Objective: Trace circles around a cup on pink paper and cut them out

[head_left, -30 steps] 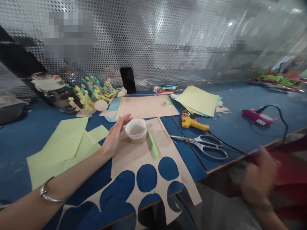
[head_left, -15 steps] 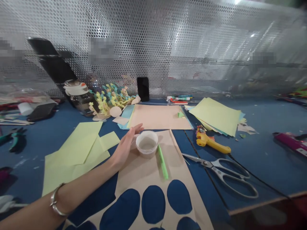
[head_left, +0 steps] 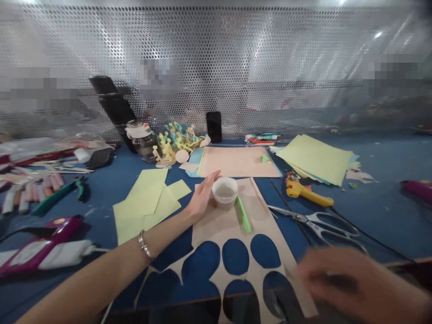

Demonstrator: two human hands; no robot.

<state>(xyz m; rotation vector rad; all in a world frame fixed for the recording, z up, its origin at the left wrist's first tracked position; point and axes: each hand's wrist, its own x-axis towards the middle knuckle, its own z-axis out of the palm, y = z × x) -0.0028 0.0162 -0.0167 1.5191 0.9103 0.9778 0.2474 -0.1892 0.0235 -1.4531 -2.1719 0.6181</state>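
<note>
My left hand point(head_left: 201, 198), a silver bracelet on its wrist, lies on the beige sheet point(head_left: 207, 227) with its fingers extended beside a small white cup point(head_left: 224, 191). Right of the cup lies a green pen-like tool point(head_left: 243, 215). Several oval holes are cut in the sheet's near part, showing the blue table. At the lower right, my right hand point(head_left: 334, 281) is smeared by motion, its fingers curled; what it holds, if anything, cannot be made out. Silver scissors point(head_left: 305, 219) lie just beyond it.
Yellow-green sheets point(head_left: 145, 198) lie on the left, others point(head_left: 313, 155) at back right. A yellow-handled tool point(head_left: 308, 193) with a cord sits right of centre. Behind are a pink sheet point(head_left: 236, 162), paper flowers point(head_left: 175, 139), a dark jar point(head_left: 145, 146) and a phone point(head_left: 213, 126). A purple tool point(head_left: 50, 243) is left.
My right hand has come into view at the lower right. The view has shifted left, showing more of the table there. My left hand remains beside the cup.
</note>
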